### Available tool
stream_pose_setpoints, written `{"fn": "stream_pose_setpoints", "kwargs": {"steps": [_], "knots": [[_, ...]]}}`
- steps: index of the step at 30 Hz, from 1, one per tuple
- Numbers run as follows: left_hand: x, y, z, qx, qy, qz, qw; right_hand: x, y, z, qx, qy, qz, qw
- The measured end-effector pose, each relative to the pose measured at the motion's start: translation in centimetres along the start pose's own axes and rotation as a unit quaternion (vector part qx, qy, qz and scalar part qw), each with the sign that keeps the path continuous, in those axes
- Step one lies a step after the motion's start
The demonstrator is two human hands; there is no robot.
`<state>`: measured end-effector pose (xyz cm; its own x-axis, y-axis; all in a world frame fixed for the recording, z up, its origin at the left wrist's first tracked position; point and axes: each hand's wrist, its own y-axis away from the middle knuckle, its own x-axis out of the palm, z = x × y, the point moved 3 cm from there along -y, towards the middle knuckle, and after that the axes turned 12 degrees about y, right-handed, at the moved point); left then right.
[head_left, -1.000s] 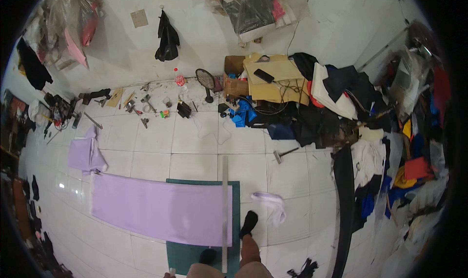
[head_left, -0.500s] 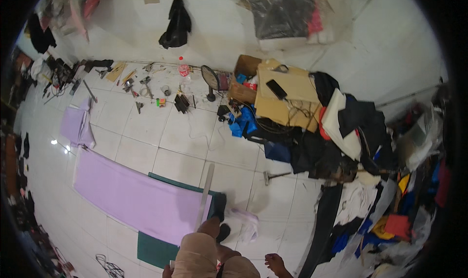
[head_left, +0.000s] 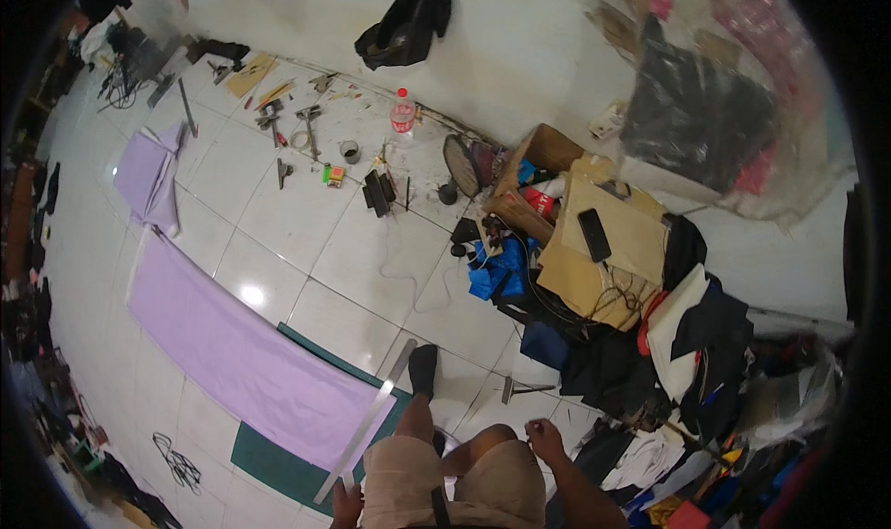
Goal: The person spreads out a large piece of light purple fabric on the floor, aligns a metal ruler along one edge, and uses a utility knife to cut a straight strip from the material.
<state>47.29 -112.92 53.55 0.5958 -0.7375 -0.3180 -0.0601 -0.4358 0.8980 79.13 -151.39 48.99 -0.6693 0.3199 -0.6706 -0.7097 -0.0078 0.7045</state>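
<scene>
A long lilac cloth point(head_left: 251, 357) lies flat across a green cutting mat point(head_left: 269, 459) on the floor, in front and to the left of me. Across the cloth's near right end rests a metal ruler point(head_left: 373, 411), set at a slant. My left hand point(head_left: 347, 505) is low beside the ruler's lower end, its fingers closed around something small and pale that I cannot make out. Over my right knee, my right hand point(head_left: 546, 438) is held with its fingers curled in; whatever it may hold is too small to tell.
More lilac cloth point(head_left: 148, 172) lies bunched at the far left. A hammer-like tool point(head_left: 524, 389) is on the tiles to the right. Beyond it are a fabric pile, cardboard with a phone point(head_left: 594, 235), and a small fan point(head_left: 461, 165). A black cord point(head_left: 176, 462) lies at lower left.
My view has shifted, and the scene sits differently in it. My right hand has risen from low on the right to over my knee. My left hand now shows more beside the ruler.
</scene>
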Motion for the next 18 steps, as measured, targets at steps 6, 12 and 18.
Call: {"fn": "stream_pose_setpoints", "kwargs": {"steps": [6, 12, 18], "knots": [[5.1, -1.1, -3.9, 0.049, 0.197, -0.083, 0.976, -0.1, -13.6, 15.4, -0.206, 0.026, 0.008, 0.978], [15.4, -0.6, -16.0, 0.037, 0.382, -0.08, 0.92, 7.7, -28.2, 24.1, -0.23, 0.116, 0.117, 0.959], [27.3, -4.9, -10.5, 0.115, 0.397, -0.119, 0.903, 16.1, -42.8, 32.0, -0.293, 0.238, 0.12, 0.918]]}}
